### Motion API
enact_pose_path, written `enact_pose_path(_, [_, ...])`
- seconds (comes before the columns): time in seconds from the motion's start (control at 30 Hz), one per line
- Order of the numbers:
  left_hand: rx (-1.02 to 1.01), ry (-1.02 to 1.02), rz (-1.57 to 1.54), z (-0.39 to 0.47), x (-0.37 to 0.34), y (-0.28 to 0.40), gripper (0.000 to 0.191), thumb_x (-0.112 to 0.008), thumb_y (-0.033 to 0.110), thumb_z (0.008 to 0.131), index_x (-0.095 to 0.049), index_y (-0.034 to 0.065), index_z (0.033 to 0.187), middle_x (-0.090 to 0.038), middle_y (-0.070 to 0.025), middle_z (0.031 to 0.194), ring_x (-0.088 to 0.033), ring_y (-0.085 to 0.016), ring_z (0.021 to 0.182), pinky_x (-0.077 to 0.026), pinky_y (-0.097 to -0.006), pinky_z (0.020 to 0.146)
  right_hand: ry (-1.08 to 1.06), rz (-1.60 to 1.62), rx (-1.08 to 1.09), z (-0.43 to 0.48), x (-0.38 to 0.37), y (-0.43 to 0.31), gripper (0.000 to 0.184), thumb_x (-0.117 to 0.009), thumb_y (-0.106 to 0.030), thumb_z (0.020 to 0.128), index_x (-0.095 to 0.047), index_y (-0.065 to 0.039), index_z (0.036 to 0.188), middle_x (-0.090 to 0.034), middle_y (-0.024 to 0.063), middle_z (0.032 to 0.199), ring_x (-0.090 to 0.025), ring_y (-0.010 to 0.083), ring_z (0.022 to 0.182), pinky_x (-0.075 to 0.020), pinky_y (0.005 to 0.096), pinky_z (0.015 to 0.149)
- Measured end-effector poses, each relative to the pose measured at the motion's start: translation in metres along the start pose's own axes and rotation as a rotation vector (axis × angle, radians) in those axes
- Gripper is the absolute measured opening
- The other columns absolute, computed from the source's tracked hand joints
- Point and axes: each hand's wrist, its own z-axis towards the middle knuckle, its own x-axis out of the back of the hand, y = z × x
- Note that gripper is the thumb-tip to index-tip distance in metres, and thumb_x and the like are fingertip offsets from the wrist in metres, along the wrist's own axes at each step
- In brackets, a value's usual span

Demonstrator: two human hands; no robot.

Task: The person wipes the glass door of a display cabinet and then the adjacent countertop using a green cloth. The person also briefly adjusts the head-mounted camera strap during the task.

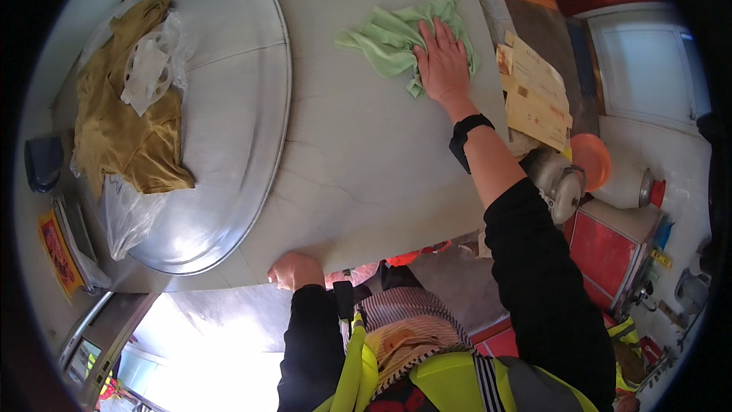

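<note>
A crumpled light green cloth [389, 40] lies on the grey surface [366, 143]. My right hand [445, 68] presses flat on the cloth's right part, fingers slightly spread, with a black band on the wrist. At the surface's near edge rests my left hand [297, 270], its fingers bent down; whether they grip the edge is hard to see. To the left, a large round metal lid or tray [240, 126] bears a brown-gold cloth [126, 120], clear plastic bags [134, 212] and a white plastic piece with holes [150, 71].
Right of the surface are stacked cardboard pieces [537, 91], a metal kettle [563, 189], an orange basin [591, 162] and a red-fronted cabinet [605, 252]. A dark object [43, 163] and an orange-yellow packet [60, 252] stand at the far left.
</note>
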Motion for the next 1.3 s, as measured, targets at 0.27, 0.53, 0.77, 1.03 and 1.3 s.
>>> enact_pose_path(0.27, [0.025, 0.151, -0.105, 0.009, -0.019, 0.000, 0.025, -0.059, 0.026, 0.089, -0.075, 0.0109, 0.101, -0.074, -0.0066, 0.097, -0.070, -0.023, 0.088, -0.050, -0.0517, 0.078, -0.002, -0.011, -0.180, -0.116, 0.046, 0.020, 0.052, -0.042, -0.032, 0.100, -0.039, -0.006, 0.146, -0.034, 0.0181, 0.151, -0.034, 0.0371, 0.137, -0.0273, 0.0514, 0.111])
enact_pose_path(0.53, [-0.070, 0.268, 0.064, -0.010, -0.017, -0.003, 0.022, -0.063, 0.022, 0.083, -0.077, 0.0164, 0.098, -0.074, -0.0042, 0.095, -0.072, -0.028, 0.085, -0.056, -0.0525, 0.060, -0.127, -0.040, -0.429, -0.238, 0.079, -0.035, 0.058, -0.043, -0.030, 0.097, -0.033, -0.005, 0.148, -0.031, 0.0189, 0.154, -0.029, 0.0369, 0.141, -0.0240, 0.0514, 0.113])
enact_pose_path(0.77, [-0.088, 0.264, 0.058, -0.007, -0.017, -0.004, 0.022, -0.062, 0.021, 0.084, -0.077, 0.0155, 0.099, -0.075, -0.0042, 0.097, -0.072, -0.028, 0.085, -0.056, -0.0529, 0.059, -0.100, -0.030, -0.427, -0.241, 0.073, -0.034, 0.060, -0.046, -0.029, 0.095, -0.031, -0.006, 0.149, -0.029, 0.0180, 0.155, -0.026, 0.0352, 0.143, -0.0213, 0.0509, 0.115])
enact_pose_path(1.03, [-0.081, 0.069, 0.000, -0.007, -0.002, -0.006, 0.024, -0.062, 0.021, 0.085, -0.076, 0.0153, 0.104, -0.074, -0.0057, 0.102, -0.071, -0.029, 0.089, -0.056, -0.0539, 0.064, -0.148, -0.047, -0.386, -0.207, 0.067, -0.008, 0.061, -0.050, -0.024, 0.094, -0.032, -0.008, 0.149, -0.029, 0.0144, 0.155, -0.027, 0.0340, 0.143, -0.0226, 0.0504, 0.115])
enact_pose_path(1.3, [0.244, 0.003, -0.424, 0.062, -0.059, 0.015, 0.037, -0.050, 0.029, 0.095, -0.066, 0.0052, 0.117, -0.067, -0.0113, 0.118, -0.066, -0.025, 0.105, -0.050, -0.0431, 0.091, -0.082, -0.140, -0.253, -0.113, 0.034, 0.049, 0.056, -0.043, -0.026, 0.098, -0.031, -0.010, 0.150, -0.029, 0.0134, 0.156, -0.028, 0.0331, 0.142, -0.0258, 0.0505, 0.113])
